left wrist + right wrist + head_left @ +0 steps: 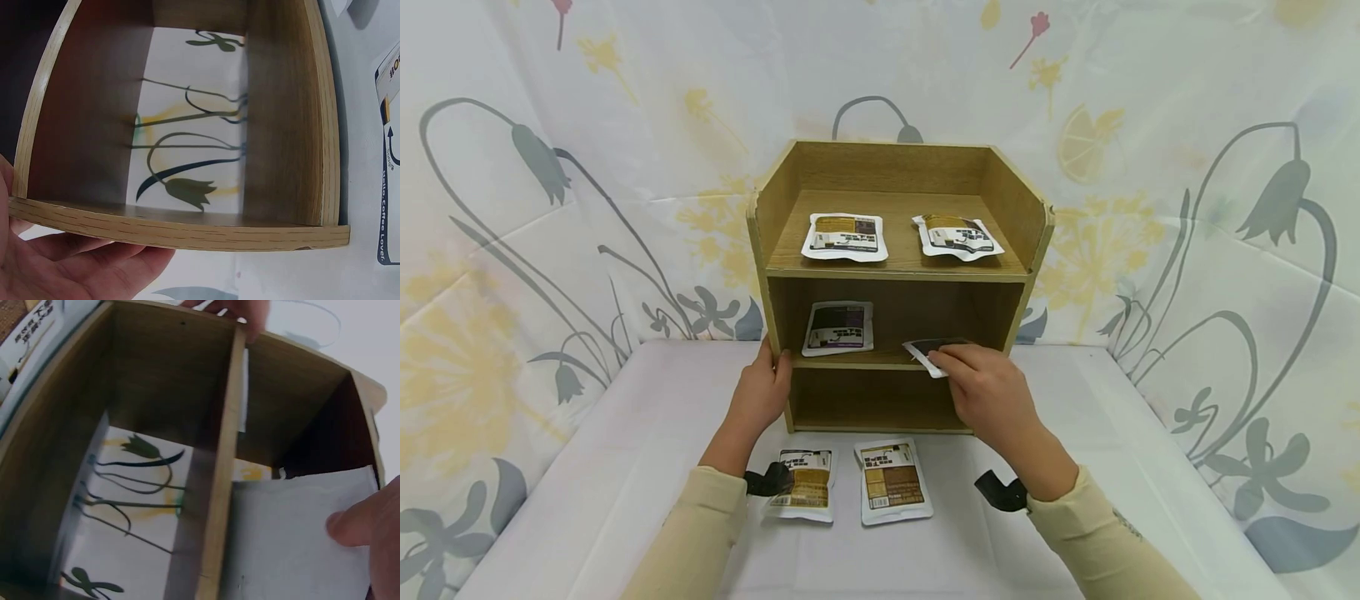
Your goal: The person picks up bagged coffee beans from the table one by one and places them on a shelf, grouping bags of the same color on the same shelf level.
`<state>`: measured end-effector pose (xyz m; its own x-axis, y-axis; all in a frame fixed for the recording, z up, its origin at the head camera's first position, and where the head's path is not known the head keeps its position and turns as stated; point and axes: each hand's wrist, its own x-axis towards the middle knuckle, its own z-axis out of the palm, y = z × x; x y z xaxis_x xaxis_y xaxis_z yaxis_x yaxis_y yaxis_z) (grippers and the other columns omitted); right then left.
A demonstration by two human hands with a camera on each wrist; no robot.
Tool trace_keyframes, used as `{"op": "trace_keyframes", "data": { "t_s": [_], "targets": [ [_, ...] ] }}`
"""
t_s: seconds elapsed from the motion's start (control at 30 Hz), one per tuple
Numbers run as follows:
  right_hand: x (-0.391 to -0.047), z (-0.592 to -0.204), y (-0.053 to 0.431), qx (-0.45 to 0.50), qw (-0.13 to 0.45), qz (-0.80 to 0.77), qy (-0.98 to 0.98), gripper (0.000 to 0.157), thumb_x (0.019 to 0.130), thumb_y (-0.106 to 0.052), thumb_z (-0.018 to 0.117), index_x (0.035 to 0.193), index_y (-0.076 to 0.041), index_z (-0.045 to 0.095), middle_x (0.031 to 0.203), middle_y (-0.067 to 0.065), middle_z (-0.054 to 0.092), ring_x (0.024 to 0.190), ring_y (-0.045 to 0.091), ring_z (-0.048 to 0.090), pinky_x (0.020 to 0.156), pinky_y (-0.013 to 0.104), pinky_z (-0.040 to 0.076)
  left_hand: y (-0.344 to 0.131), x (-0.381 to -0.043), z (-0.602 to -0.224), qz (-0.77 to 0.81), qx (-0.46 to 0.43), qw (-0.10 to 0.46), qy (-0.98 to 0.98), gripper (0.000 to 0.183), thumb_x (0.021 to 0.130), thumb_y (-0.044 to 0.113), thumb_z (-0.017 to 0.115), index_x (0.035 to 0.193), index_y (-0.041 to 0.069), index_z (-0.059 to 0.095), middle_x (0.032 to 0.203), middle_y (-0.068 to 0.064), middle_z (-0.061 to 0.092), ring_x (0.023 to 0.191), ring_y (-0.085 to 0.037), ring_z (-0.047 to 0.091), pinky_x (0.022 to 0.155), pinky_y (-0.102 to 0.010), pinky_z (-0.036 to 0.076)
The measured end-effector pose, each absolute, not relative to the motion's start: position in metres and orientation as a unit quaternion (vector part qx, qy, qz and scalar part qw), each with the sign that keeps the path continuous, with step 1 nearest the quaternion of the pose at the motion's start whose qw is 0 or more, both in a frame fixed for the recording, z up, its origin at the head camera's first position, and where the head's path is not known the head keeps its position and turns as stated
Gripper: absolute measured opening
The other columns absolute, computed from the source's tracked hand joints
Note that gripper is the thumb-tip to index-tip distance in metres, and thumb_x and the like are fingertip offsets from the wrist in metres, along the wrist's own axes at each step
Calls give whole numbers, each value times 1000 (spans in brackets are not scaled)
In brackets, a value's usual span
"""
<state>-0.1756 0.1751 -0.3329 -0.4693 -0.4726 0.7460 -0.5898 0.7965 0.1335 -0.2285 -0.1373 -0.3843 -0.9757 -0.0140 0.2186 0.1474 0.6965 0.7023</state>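
A small wooden shelf unit (891, 168) stands on the table, with an open top and two compartments below. My left hand (758, 393) grips its left side panel, thumb at the front edge and fingers along the outside. My right hand (992, 396) pinches a flat coffee packet (925, 357) at the right of the middle compartment. In the right wrist view the packet's plain white back (294, 531) faces the camera, thumb pressed on it. A dark-labelled packet (838, 327) lies at the left of that same compartment.
On the top level lie two brown-labelled packets, one on the left (846, 237) and one on the right (957, 237). Two more packets, left (808, 485) and right (893, 482), lie on the white tablecloth (970, 542) before the unit. A patterned curtain (647, 167) hangs behind.
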Motion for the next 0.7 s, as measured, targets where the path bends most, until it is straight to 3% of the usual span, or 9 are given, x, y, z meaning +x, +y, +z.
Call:
{"op": "trace_keyframes", "data": {
  "t_s": [0.33,0.7],
  "targets": [
    [-186,-343,166,285,347,38,-893,29,88,-8,66,117,-7,69,114,11,69,106,29,66,92,46,52,-137,-228,-384,-388,-35,103,-915,57,105,35,27,153,4,20,130,-31,56,102,-42,66,79,-53,52],
    [-198,-349,165,259,318,26,-912,33,92,-14,61,125,-7,64,124,12,65,113,31,62,95,48,49,-137,-228,-383,-390,-40,105,-914,57,105,35,28,153,5,20,131,-31,56,105,-43,65,82,-54,51]
  ]
}}
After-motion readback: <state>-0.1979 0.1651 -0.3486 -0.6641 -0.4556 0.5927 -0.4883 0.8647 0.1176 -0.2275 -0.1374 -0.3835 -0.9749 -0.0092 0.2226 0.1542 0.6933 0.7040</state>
